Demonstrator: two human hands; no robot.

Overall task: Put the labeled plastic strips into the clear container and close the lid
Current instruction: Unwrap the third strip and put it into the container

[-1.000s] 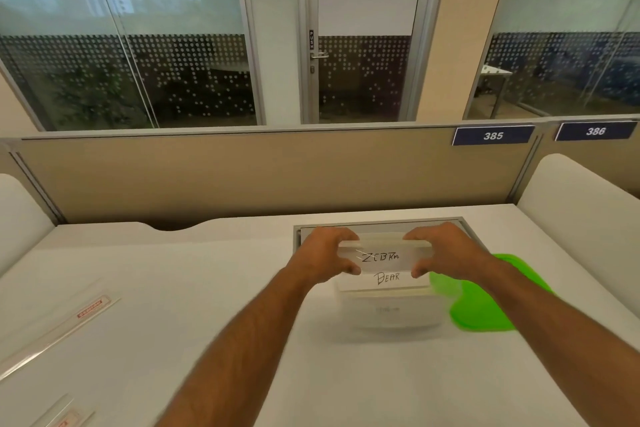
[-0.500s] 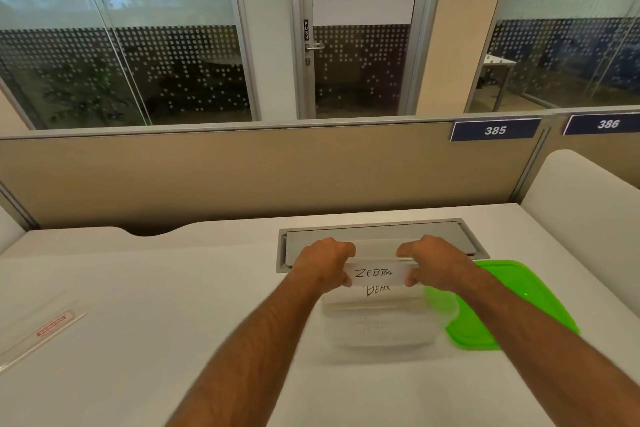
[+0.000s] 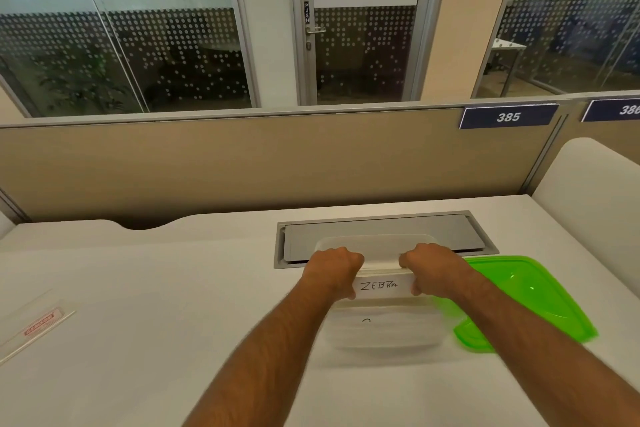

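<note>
Labeled plastic strips [image 3: 380, 283], the front one hand-marked "ZEBRA," are gripped at both ends above a clear container [image 3: 382, 329] on a white desk [image 3: 138, 305]. A person's left hand [image 3: 332, 270] curls tightly around the strips' left end, its fingers closed on them, while the right hand [image 3: 433, 267] clamps the right end in the same way; how many strips make up the bundle cannot be told. The bundle sits at the open top of the container, which stands just in front of a grey cable hatch [image 3: 384, 232] set into the desk. A green lid [image 3: 530, 298] lies flat on the desk immediately to the container's right, partly hidden behind the right forearm. Near the desk's left edge lies another clear strip with a red label [image 3: 40, 322], well apart from the hands.
</note>
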